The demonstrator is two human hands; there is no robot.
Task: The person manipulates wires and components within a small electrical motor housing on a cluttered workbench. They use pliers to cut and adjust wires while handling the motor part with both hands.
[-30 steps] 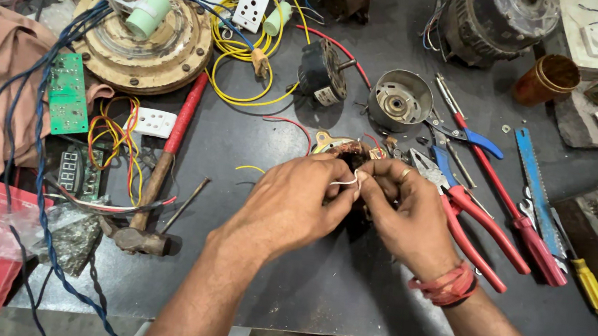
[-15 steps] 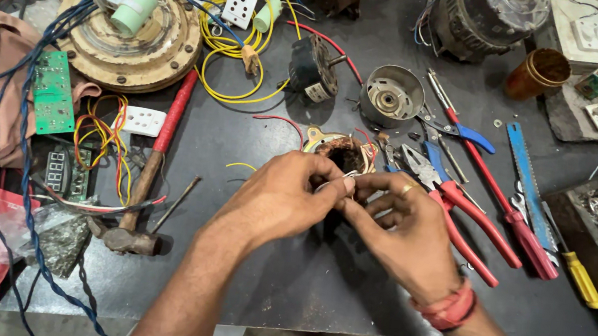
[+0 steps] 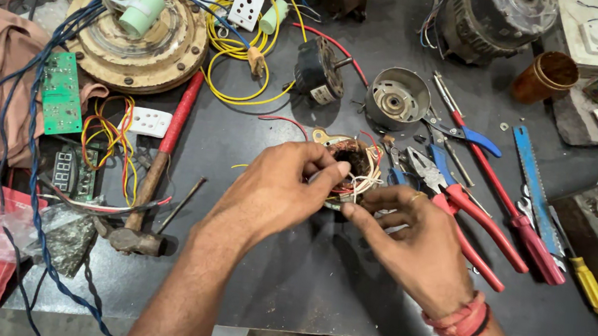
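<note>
The thin leads on the small motor stator (image 3: 352, 167) could snap or pull free of the winding if tugged hard (they look fine and tangled). It sits centre frame on the dark bench (image 3: 288, 284), the left hand (image 3: 279, 188) closed around its near side, the right hand (image 3: 416, 241) pinching a lead at its lower edge.

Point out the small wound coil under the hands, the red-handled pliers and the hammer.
wound coil (image 3: 354, 167): head view, on its dark centre between the fingertips.
red-handled pliers (image 3: 480, 220): head view, on the upper red handle.
hammer (image 3: 155, 165): head view, on the wooden shaft.
</note>
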